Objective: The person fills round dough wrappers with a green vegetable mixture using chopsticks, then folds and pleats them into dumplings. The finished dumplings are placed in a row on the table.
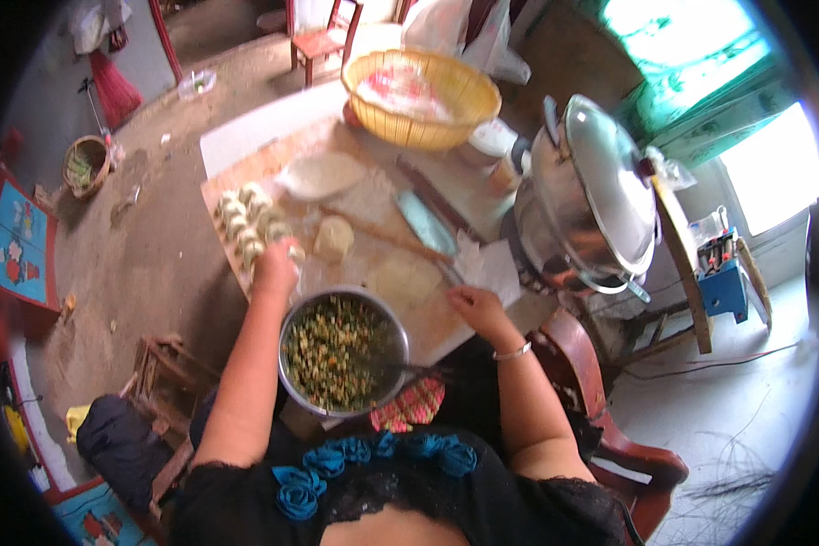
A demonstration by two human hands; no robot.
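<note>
On the left side of the floury wooden board (423, 327), my left hand (276, 267) reaches down at the near end of rows of pale dumplings (242, 215). Its fingers touch the dumplings there; blur hides whether one is held. My right hand (476, 310) is over the board's right part, fingers bent together beside a thin metal utensil (452, 271); its grip is unclear. Between my forearms sits a metal bowl (405, 341) of chopped green and yellow filling (334, 351). A flat dough sheet (406, 278) and a dough lump (334, 237) lie beyond it.
A large lidded steel pot (552, 211) stands at right. Farther back are a yellow basket (423, 130), a pale flour-like mound (324, 175), and a dark stick (436, 191). A pale green, blade-like object (425, 222) lies mid-board. A wooden chair (576, 355) is close on my right.
</note>
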